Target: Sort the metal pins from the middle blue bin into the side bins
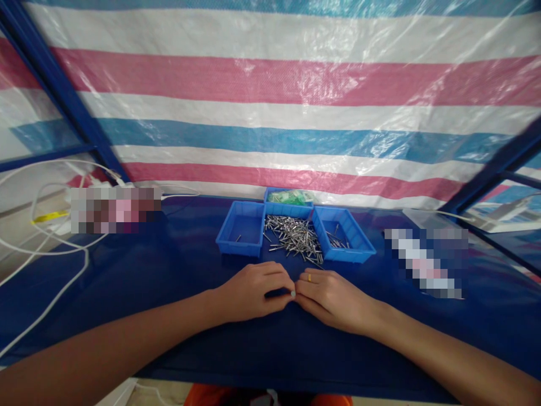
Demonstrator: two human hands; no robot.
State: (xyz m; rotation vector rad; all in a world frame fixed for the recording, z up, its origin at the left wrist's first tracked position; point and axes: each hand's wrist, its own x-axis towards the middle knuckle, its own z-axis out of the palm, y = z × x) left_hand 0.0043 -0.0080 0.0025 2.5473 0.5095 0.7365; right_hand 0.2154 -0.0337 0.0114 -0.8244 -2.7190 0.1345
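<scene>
My left hand (pixel 257 290) and my right hand (pixel 333 299) meet at the fingertips just above the blue table, in front of the pile. Thumb and forefinger of the left are pinched together, with a tiny pale round spot at their tips that is too small to name. The right hand's fingers are closed against that same place, and what they hold is hidden. A ring shows on one right finger. Beyond both hands lies a heap of thin metal rivets (pixel 298 237). A blue bin (pixel 240 248) on the left holds a small metal piece; another blue bin (pixel 350 255) on the right holds several.
At the back, a third blue bin (pixel 289 210) holds green plastic packets (pixel 291 197). White cables (pixel 84 265) run along the left side. A blurred-out item (pixel 422 265) lies on the right of the table (pixel 177 355). A striped plastic sheet (pixel 287 84) hangs behind.
</scene>
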